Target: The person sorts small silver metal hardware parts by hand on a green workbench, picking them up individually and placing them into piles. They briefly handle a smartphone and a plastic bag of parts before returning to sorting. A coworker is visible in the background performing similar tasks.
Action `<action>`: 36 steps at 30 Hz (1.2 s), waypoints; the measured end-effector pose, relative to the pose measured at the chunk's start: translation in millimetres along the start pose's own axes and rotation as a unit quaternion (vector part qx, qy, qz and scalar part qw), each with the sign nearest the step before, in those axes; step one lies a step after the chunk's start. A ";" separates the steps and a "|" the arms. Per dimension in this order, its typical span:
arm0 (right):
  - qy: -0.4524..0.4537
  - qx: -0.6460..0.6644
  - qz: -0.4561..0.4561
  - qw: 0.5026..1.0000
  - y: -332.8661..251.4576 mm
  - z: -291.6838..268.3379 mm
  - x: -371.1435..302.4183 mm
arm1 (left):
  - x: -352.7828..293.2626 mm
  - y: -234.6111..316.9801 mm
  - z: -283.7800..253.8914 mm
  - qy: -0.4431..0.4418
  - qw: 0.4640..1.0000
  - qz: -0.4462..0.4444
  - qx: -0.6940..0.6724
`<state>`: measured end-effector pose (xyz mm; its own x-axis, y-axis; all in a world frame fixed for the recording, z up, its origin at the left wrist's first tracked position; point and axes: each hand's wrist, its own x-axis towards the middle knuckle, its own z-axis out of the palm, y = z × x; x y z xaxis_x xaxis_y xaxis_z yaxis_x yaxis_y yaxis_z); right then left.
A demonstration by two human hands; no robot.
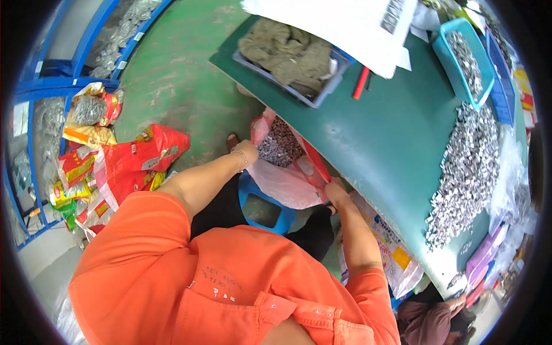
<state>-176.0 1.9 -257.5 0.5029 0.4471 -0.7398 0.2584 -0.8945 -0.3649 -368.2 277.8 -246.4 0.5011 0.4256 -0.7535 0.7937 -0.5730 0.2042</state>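
A pink-and-white sack [284,184] hangs open between my arms, beside the table's near edge. Many small grey metal pieces [280,145] lie inside it. My left hand [246,153] is closed on the sack's left rim. On the opposite side, my right hand [335,191] grips the rim near a red stretch of the sack, close to the table edge. The sack's lower part is hidden. Below it, part of a blue stool [270,213] shows between my legs.
The green table [368,132] bears a cloth-filled tray [313,101], papers [345,29], a red-handled tool [361,83], a teal basket [486,72] and a heap of metal pieces [468,172]. Bags [144,158] and blue shelving [52,86] stand left. Another person [428,322] is at lower right.
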 end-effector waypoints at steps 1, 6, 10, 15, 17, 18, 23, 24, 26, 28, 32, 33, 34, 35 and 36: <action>-0.021 -0.017 0.020 0.999 15.6 -7.1 -10.5 | -0.9 16.4 11.9 0.009 1.000 -0.004 -0.030; -0.050 -0.047 0.091 0.993 63.7 -41.0 -66.4 | -26.2 83.5 31.5 -0.044 0.997 0.014 -0.062; 0.073 -0.022 -0.002 0.997 124.5 -42.8 -83.6 | -34.8 126.9 42.8 -0.086 0.990 0.106 -0.032; 0.082 0.023 0.076 0.993 140.3 -57.1 -96.0 | -27.0 161.1 49.0 -0.180 0.979 0.042 -0.087; 0.062 -0.027 0.109 0.992 116.3 -72.9 -98.6 | -40.7 189.2 4.6 -0.294 0.954 -0.035 -0.057; 0.100 0.003 0.093 0.991 130.3 -63.1 -94.6 | -37.1 189.9 13.3 -0.217 0.975 0.034 -0.033; 0.098 -0.081 0.009 0.992 95.2 -98.3 -112.9 | -17.8 192.5 35.2 -0.067 0.984 0.165 0.015; 0.111 -0.160 -0.017 0.981 104.5 -92.9 -114.4 | -21.2 192.0 30.7 -0.080 0.984 0.155 0.021; 0.150 -0.241 -0.037 0.958 112.3 -83.5 -118.1 | -31.2 184.7 17.2 -0.065 0.990 0.121 -0.026; 0.239 -0.107 0.034 0.964 82.6 -77.9 -132.7 | -25.2 164.2 20.8 -0.040 0.993 0.101 -0.053; 0.310 -0.181 -0.156 0.920 34.1 -42.2 -147.9 | -29.3 129.5 12.8 -0.040 0.970 0.184 -0.156; 0.290 -0.164 -0.263 0.905 3.5 -38.1 -149.0 | -27.2 118.4 20.0 -0.012 0.958 0.205 -0.199; 0.230 -0.093 -0.288 0.925 -33.9 -33.8 -146.3 | -29.3 108.1 17.4 -0.002 0.956 0.173 -0.239; 0.174 -0.041 -0.314 0.932 -65.3 -26.0 -137.6 | -32.3 96.6 11.6 0.005 0.948 0.144 -0.284; 0.149 0.004 -0.302 0.942 -97.3 -12.9 -127.5 | -33.5 80.7 7.9 0.008 0.940 0.112 -0.322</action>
<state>-254.6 32.0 -120.4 0.4750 0.8558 -0.2048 0.5664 -0.4754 -0.6732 -323.7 211.8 -209.6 0.6813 0.3587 -0.6381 0.7094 -0.1089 0.6963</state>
